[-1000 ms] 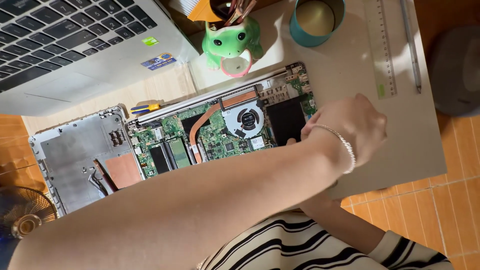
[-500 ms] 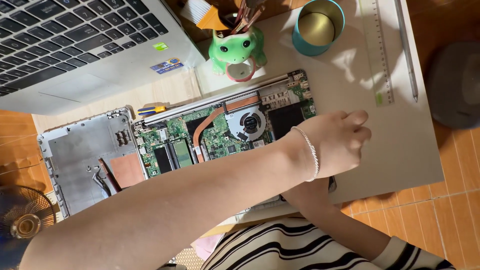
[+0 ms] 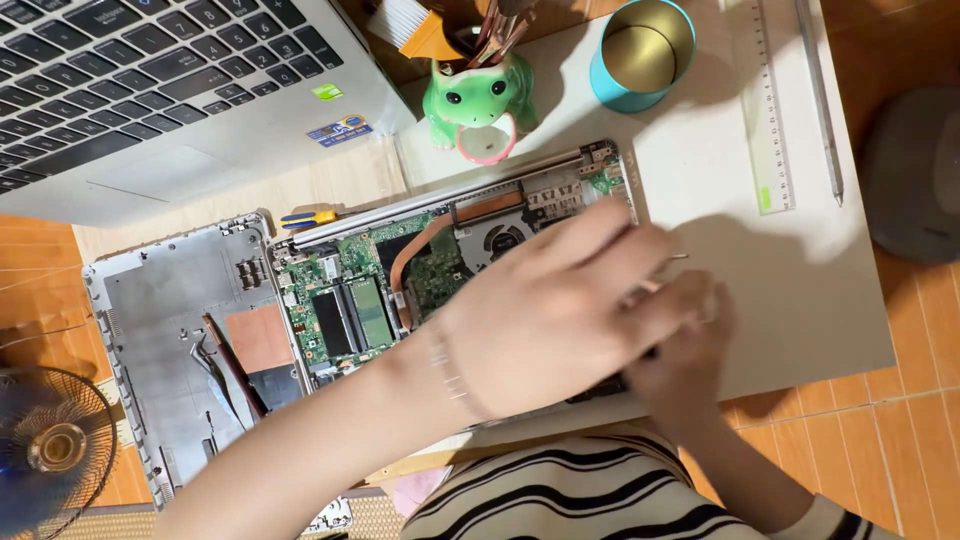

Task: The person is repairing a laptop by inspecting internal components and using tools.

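An opened laptop base with a green circuit board (image 3: 360, 290), a copper heat pipe and a fan lies on a white mat (image 3: 800, 290). My left hand (image 3: 560, 310) reaches across from the lower left and covers the right part of the board, palm down. Whether it holds anything is hidden. My right hand (image 3: 685, 355) sits just under and behind it at the base's right edge, fingers curled. A thin metal tool tip (image 3: 682, 257) sticks out between the two hands.
The removed grey bottom cover (image 3: 170, 330) lies left of the base. A second open laptop (image 3: 150, 90) stands at the back left. A green frog pen holder (image 3: 475, 100), a teal cup (image 3: 640, 50), a ruler (image 3: 765, 110), a small screwdriver (image 3: 308, 218) and a fan (image 3: 50, 450) surround them.
My left hand has drawn back to the left over the board's right side. My right hand has come up beneath it, and the two hands now touch.
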